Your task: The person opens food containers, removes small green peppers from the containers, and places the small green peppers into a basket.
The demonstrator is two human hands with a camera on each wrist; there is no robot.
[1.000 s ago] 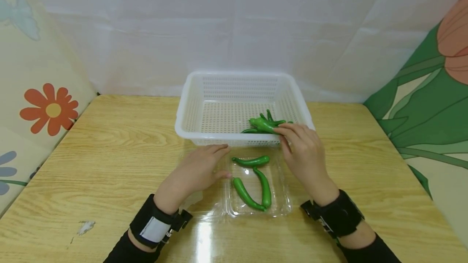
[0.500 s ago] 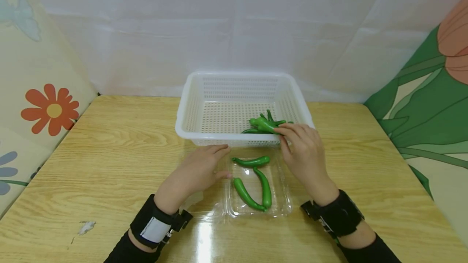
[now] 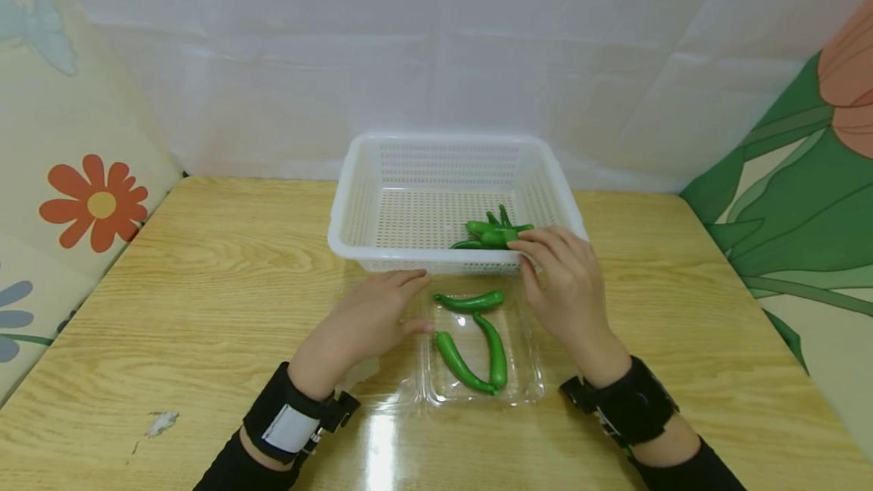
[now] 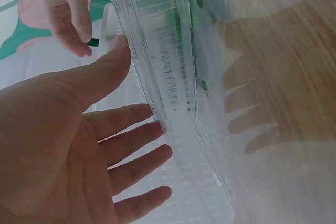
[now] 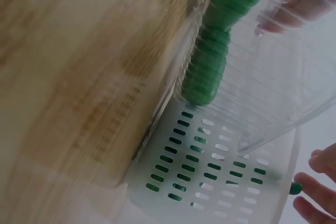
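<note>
At the near right of a white perforated basket (image 3: pixel 436 254), my right hand (image 3: pixel 566 279) pinches a green chili pepper (image 3: pixel 494 238) between thumb and fingers. Its tip (image 5: pixel 296 188) pokes out from the fingers in the right wrist view. Several more green peppers (image 3: pixel 469 245) lie beneath it in the basket. A clear plastic clamshell box (image 3: pixel 470 347) stands in front, with three green peppers (image 3: pixel 496 358) inside. My left hand (image 3: pixel 371 317) is at the box's left side, fingers extended. In the left wrist view its thumb (image 4: pixel 118 51) and fingertips are against the clear plastic edge.
The transparent lid (image 3: pixel 389 392) lies flat to the left of the box on the wooden table (image 3: pixel 204 286). A white cloth (image 3: pixel 273 82) hangs behind the basket, and printed flower panels (image 3: pixel 98 205) flank the table. A worn patch (image 3: pixel 161 424) marks the tabletop.
In the basket, the pepper at my right fingertips has turned and lowered, and my right hand has shifted slightly up and left. My left hand and the peppers in the box stay put.
</note>
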